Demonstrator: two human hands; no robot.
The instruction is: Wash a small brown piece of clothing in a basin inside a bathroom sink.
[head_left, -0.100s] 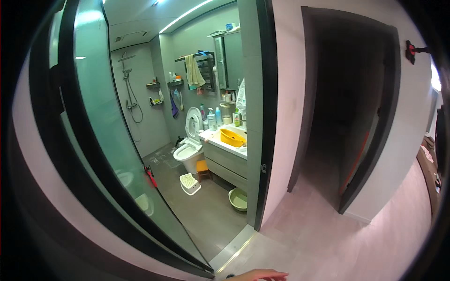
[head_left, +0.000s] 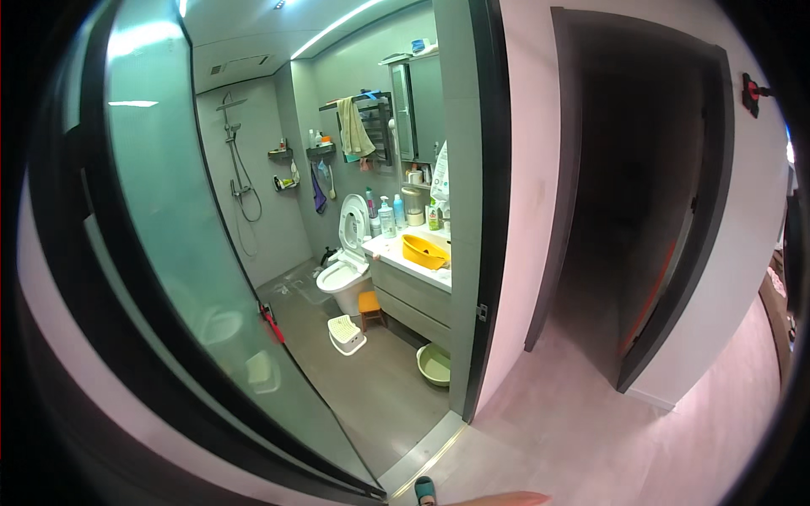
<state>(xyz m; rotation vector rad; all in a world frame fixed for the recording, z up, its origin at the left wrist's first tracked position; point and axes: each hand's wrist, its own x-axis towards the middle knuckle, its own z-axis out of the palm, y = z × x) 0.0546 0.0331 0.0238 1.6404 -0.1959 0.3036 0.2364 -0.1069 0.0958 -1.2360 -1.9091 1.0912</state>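
One hand (head_left: 499, 500) shows in the head view, blurred and cut off by the lower edge, fingertips toward the right. Whether it is left or right, its finger spread and any held item cannot be told. Nearest to it is a green slipper (head_left: 424, 485) on a foot, to its left, just beside the pale threshold (head_left: 430, 455) of a bathroom doorway. Inside, a white counter (head_left: 384, 247) carries a yellow basin (head_left: 419, 251) and bottles (head_left: 387, 221). The toilet (head_left: 344, 275) has its lid raised. On the floor (head_left: 380, 396) are a white step stool (head_left: 344, 327), an orange stool (head_left: 369, 304) and a green basin (head_left: 436, 363), the last below the counter.
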